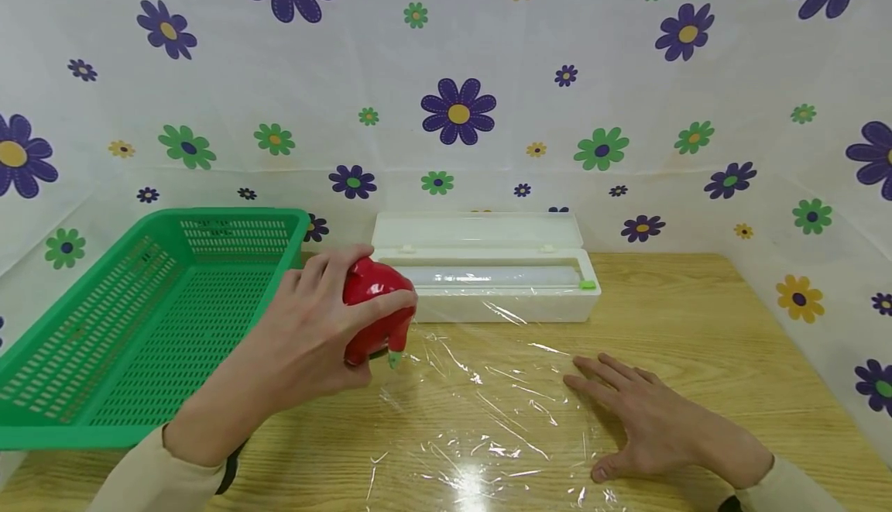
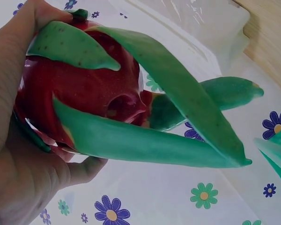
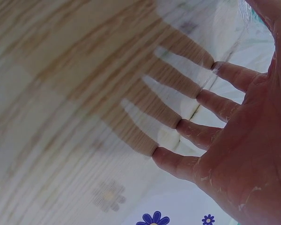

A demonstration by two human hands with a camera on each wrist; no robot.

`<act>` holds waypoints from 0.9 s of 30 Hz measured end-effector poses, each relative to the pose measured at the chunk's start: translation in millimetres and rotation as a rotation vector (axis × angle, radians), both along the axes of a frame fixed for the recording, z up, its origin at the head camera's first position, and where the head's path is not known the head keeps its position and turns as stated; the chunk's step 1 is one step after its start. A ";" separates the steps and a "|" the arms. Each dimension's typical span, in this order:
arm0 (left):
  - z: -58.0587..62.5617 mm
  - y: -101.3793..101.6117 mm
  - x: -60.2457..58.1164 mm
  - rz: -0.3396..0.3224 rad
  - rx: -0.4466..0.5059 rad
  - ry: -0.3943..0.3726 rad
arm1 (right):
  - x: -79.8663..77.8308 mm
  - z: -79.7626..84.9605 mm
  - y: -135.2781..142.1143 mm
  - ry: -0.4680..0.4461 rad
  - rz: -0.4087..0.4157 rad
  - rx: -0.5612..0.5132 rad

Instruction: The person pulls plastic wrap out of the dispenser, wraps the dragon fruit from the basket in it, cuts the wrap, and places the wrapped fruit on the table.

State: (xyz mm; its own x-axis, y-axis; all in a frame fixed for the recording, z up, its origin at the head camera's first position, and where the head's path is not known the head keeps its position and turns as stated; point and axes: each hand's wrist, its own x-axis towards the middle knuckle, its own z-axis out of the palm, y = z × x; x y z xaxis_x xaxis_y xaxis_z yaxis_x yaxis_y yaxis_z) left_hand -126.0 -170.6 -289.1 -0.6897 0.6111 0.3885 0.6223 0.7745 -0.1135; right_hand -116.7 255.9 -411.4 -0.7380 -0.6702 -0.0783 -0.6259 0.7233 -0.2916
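My left hand (image 1: pixel 310 334) grips a dragon fruit (image 1: pixel 365 283), holding it in the air between the green basket and the film box. In the left wrist view the dragon fruit (image 2: pixel 79 86) shows red skin and long green scales. A thin sheet of clear cling film (image 1: pixel 488 411) lies wrinkled on the wooden table, running from the white film box (image 1: pixel 502 308). Spread fingers of my right hand (image 1: pixel 648 423) touch the tabletop beside the film's right edge. The right wrist view shows those fingertips (image 3: pixel 161 154) down on the wood, with nothing held.
A green plastic basket (image 1: pixel 188 326) stands at the left, with no items seen inside. The film box has its lid (image 1: pixel 477 231) up, a roll (image 1: pixel 488 276) inside and a light-green slider (image 1: pixel 588 285) at its right end. Flower-printed sheeting (image 1: pixel 516 132) surrounds the table (image 1: pixel 697 318).
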 end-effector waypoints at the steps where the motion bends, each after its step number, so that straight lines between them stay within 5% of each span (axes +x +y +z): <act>1: -0.3 1.0 -0.1 -0.003 0.003 -0.002 | 0.0 0.1 -0.1 0.000 0.000 0.000; 15: -2.7 12.5 -4.9 -0.039 0.027 -0.053 | 0.0 1.5 0.1 -0.015 -0.006 -0.005; 27: -7.5 30.1 -11.5 -0.099 -0.003 -0.018 | -0.3 2.2 -1.0 -0.018 -0.012 0.004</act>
